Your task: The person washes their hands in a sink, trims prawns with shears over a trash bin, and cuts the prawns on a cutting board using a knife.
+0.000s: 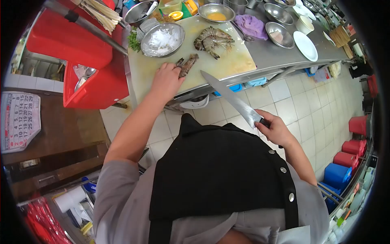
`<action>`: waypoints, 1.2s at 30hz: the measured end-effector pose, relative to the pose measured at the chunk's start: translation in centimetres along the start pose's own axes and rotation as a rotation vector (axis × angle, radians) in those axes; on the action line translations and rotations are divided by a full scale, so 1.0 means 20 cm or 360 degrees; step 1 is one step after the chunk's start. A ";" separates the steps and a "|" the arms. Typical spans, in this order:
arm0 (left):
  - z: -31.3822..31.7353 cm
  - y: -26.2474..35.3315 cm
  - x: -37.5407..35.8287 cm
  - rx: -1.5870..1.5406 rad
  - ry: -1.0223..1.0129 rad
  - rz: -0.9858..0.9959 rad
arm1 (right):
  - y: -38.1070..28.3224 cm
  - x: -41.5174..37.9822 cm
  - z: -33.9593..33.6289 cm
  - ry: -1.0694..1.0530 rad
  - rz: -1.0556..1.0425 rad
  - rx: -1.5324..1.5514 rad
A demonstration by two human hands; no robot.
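My left hand (167,80) is closed on the near end of a dark shrimp (188,65) lying on the pale cutting board (150,77). In my right hand (271,127) is the black handle of a large kitchen knife (229,96), its blade pointing up and left with the tip at the board's front edge. Several striped shrimp (213,42) lie together further back on the board. To their left, a metal bowl (163,39) of white powder stands on the board, with green leaves (133,40) beside it.
Behind the board is a bowl (217,13) with yellow liquid. A purple cloth (251,27), a metal bowl (280,35) and a white oval plate (305,46) are on the steel counter (268,55). A red bin (91,91) stands left of the board.
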State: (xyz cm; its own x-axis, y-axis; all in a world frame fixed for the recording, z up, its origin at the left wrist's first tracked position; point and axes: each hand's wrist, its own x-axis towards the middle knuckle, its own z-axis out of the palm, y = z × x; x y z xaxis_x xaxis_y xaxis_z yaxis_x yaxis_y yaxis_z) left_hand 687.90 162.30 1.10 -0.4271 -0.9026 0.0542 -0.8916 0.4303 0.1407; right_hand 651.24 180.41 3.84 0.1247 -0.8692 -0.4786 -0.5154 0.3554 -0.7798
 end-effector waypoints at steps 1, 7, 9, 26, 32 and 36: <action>0.01 0.02 0.01 0.0013 0.0130 0.0033 | 0.03 0.03 -0.01 -0.0011 -0.0094 -0.0014; 0.06 0.07 0.08 0.0112 0.0139 0.0089 | 0.11 0.16 -0.08 -0.0054 -0.0360 -0.0116; 0.04 0.10 0.08 0.0168 0.0105 0.0054 | 0.13 0.20 -0.10 -0.0053 -0.0468 -0.0097; 0.01 0.10 0.11 -0.0017 -0.0110 -0.0020 | 0.13 0.32 -0.19 -0.0145 -0.0518 -0.0202; -0.01 0.09 0.13 0.0043 -0.0201 -0.0037 | 0.08 0.30 -0.20 -0.0147 -0.0496 -0.0241; -0.01 0.08 0.13 0.0033 -0.0203 0.0003 | 0.08 0.30 -0.21 -0.0180 -0.0448 -0.0213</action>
State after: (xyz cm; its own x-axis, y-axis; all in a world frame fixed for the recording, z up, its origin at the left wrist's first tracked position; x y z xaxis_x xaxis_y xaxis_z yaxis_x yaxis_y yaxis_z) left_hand 685.34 160.60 1.69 -0.4432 -0.8936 -0.0718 -0.8932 0.4333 0.1202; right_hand 647.65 174.35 1.45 0.3677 -0.8805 -0.2992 -0.5533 0.0514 -0.8314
